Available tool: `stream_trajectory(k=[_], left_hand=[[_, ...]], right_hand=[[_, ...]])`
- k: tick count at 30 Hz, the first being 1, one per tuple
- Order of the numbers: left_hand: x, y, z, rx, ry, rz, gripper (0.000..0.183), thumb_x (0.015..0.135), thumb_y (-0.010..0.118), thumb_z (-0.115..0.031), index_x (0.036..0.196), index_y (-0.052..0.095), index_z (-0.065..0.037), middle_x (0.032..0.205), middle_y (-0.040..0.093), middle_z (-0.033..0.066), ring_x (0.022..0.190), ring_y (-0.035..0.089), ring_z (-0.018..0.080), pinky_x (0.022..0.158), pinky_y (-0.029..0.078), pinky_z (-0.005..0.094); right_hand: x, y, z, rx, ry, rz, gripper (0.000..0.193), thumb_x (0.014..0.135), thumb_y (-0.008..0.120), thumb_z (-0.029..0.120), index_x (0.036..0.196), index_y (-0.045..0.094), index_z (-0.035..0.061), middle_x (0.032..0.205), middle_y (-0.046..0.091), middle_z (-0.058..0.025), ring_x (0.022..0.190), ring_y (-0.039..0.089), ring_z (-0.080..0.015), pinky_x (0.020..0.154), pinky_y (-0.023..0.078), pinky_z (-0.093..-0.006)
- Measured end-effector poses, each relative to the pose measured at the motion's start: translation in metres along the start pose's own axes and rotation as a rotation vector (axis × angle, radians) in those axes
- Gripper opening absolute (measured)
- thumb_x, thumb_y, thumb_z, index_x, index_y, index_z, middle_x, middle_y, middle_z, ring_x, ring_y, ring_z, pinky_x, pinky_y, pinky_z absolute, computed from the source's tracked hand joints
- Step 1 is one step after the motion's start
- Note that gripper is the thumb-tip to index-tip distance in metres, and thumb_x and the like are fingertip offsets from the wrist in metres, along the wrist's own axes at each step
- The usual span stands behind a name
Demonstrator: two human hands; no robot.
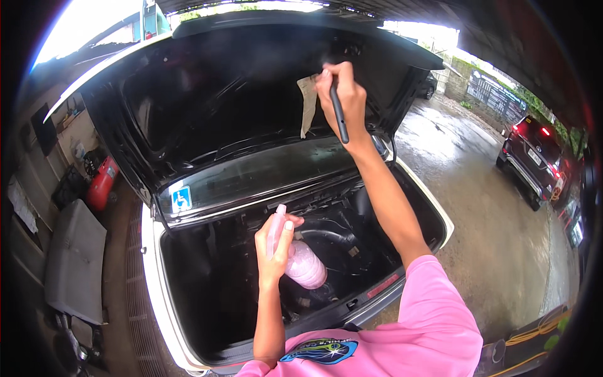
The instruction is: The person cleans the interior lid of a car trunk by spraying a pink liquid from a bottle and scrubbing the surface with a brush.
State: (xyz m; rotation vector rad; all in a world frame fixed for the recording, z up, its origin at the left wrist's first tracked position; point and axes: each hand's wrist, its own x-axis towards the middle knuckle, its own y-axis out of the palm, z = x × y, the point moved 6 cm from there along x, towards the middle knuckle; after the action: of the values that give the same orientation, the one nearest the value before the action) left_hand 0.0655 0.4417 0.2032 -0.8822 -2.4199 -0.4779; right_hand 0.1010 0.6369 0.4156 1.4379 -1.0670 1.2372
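My left hand is closed round the neck of a spray bottle with a pink top and a pinkish body, held over the open trunk. Raised at the underside of the trunk lid, my right hand grips a slim tool with a dark handle, perhaps a brush. The tool's working end is hidden by my fingers. Just left of that hand, a beige strip shows against the black lid. Below lies the dark trunk well of a white car.
The rear window carries a blue sticker. At the left stand a red tank and a grey car seat or panel. A dark vehicle with lit tail lights is on the wet ground at right. Orange cable or hose lies lower right.
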Motion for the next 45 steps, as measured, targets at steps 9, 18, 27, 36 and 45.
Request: stream_trajectory(k=[9, 18, 27, 36, 45], left_hand=[[0.000, 0.001, 0.014, -0.040, -0.013, -0.040, 0.039, 0.097, 0.060, -0.026, 0.115, 0.063, 0.008, 0.093, 0.070, 0.0153, 0.095, 0.069, 0.0252, 0.092, 0.050, 0.0377], [0.001, 0.008, 0.014, 0.011, -0.033, -0.021, 0.033, 0.098, 0.059, -0.025, 0.101, 0.066, 0.007, 0.094, 0.071, 0.0148, 0.093, 0.068, 0.0218, 0.086, 0.050, 0.0329], [-0.008, 0.003, 0.018, 0.036, -0.072, -0.009, 0.039, 0.096, 0.059, -0.027, 0.112, 0.064, 0.009, 0.095, 0.071, 0.0157, 0.097, 0.069, 0.0246, 0.096, 0.047, 0.0367], [-0.012, 0.003, 0.018, 0.009, -0.076, -0.020, 0.032, 0.097, 0.060, -0.024, 0.103, 0.067, 0.006, 0.094, 0.072, 0.0144, 0.091, 0.067, 0.0196, 0.084, 0.049, 0.0321], [-0.015, 0.006, 0.021, -0.046, -0.075, -0.048, 0.032, 0.097, 0.060, -0.025, 0.105, 0.067, 0.006, 0.093, 0.072, 0.0129, 0.090, 0.066, 0.0174, 0.081, 0.048, 0.0299]], right_hand=[[-0.002, -0.008, -0.006, 0.059, -0.009, -0.073, 0.007, 0.094, 0.057, 0.005, 0.098, 0.057, 0.0001, 0.065, 0.063, -0.0163, 0.061, 0.069, -0.0327, 0.052, 0.052, -0.0364], [-0.003, -0.013, -0.007, -0.041, -0.045, -0.104, 0.005, 0.092, 0.060, 0.006, 0.096, 0.060, 0.0031, 0.061, 0.064, -0.0096, 0.057, 0.070, -0.0227, 0.055, 0.054, -0.0333], [0.001, -0.012, -0.002, -0.001, -0.067, -0.181, 0.009, 0.090, 0.062, 0.011, 0.097, 0.061, 0.0051, 0.067, 0.066, -0.0145, 0.063, 0.069, -0.0333, 0.054, 0.053, -0.0368], [0.003, -0.016, -0.014, -0.081, -0.097, -0.122, 0.011, 0.089, 0.063, 0.004, 0.100, 0.060, 0.0022, 0.071, 0.068, -0.0137, 0.061, 0.069, -0.0308, 0.057, 0.055, -0.0341], [0.012, -0.015, 0.000, -0.098, 0.044, -0.019, 0.013, 0.092, 0.060, 0.015, 0.095, 0.059, 0.0028, 0.069, 0.069, -0.0148, 0.063, 0.069, -0.0341, 0.056, 0.055, -0.0389]])
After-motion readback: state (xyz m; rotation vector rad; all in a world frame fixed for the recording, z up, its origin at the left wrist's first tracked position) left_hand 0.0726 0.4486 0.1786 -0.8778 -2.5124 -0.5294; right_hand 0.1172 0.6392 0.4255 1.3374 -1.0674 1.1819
